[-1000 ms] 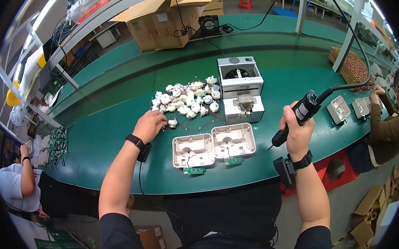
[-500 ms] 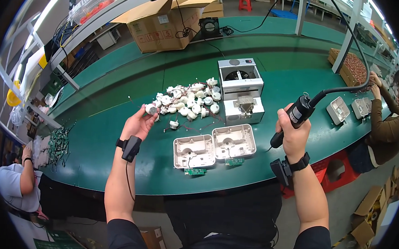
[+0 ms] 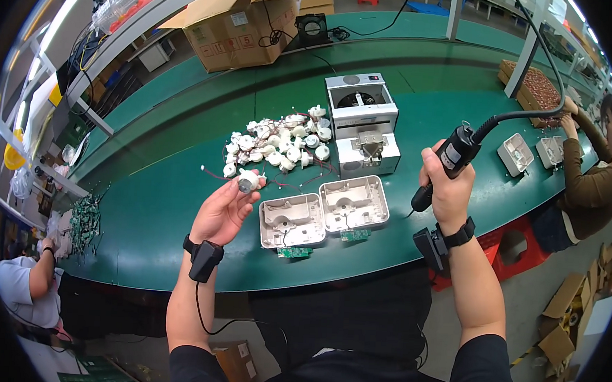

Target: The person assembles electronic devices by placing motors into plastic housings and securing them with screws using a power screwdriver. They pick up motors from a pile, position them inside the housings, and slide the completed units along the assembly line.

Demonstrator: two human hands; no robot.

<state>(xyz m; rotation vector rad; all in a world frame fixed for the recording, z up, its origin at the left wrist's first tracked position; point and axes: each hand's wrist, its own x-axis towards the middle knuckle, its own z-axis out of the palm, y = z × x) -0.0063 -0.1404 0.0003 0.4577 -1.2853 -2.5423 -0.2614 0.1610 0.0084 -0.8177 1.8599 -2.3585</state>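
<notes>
Between the thumb and fingers of my left hand (image 3: pixel 227 209) is a small white motor (image 3: pixel 249 181) with a grey round face and trailing thin wires. It is held above the table, left of two pale plastic housings. The left housing (image 3: pixel 287 220) and the right housing (image 3: pixel 369 202) lie with their hollow sides up, a green circuit board (image 3: pixel 294 253) at the front of each. My right hand (image 3: pixel 450 188) is wrapped round a black electric screwdriver (image 3: pixel 458 155), its bit pointing down to the left. Beyond my left hand lies a heap of similar white motors (image 3: pixel 281 140).
A grey-white machine (image 3: pixel 363 125) stands behind the housings. Two more housings (image 3: pixel 515 155) lie at the right near a co-worker (image 3: pixel 591 164). Circuit boards (image 3: pixel 86 224) are piled at the left, beside another person (image 3: pixel 28 273). An open cardboard box (image 3: pixel 241 35) stands at the back.
My left hand has drawn back from the heap toward the housings, bringing the motor with it. My right hand keeps its hold on the screwdriver. The view has shifted slightly.
</notes>
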